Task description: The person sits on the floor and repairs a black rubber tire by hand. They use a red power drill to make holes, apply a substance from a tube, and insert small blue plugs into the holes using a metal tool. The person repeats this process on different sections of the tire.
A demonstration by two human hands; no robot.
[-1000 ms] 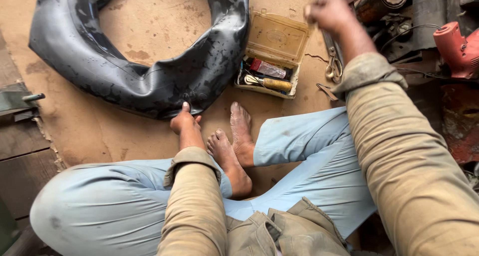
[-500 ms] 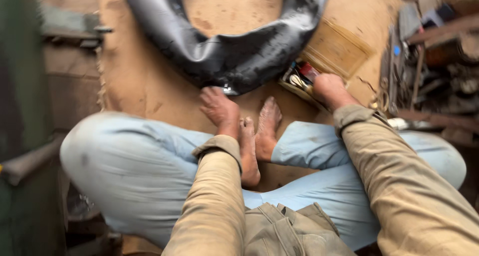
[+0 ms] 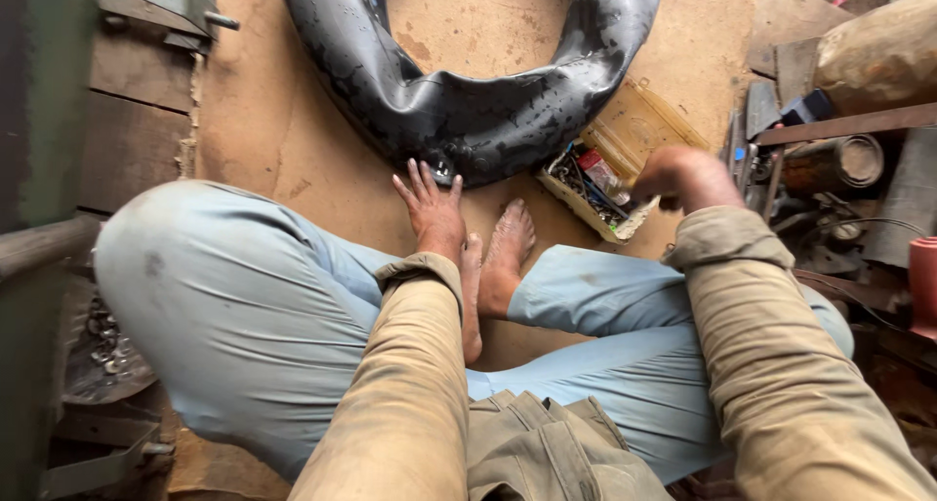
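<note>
I sit cross-legged on a board floor, my bare feet in front of me. My left hand is spread flat with its fingers apart, its fingertips at the near edge of a big black rubber inner tube. My right hand reaches into a small open box of bits and tools beside the tube. Its fingers are curled inside the box, and I cannot make out whether they grip anything.
The box's yellowish lid lies open behind it. Rusty metal parts, a cylinder and a big tan drum crowd the right side. A green metal frame stands at the left, with a metal bracket at the top left.
My right hand came down from beyond the box and now reaches into it. My left hand moved forward from my foot to the tube's edge. The view shifted left.
</note>
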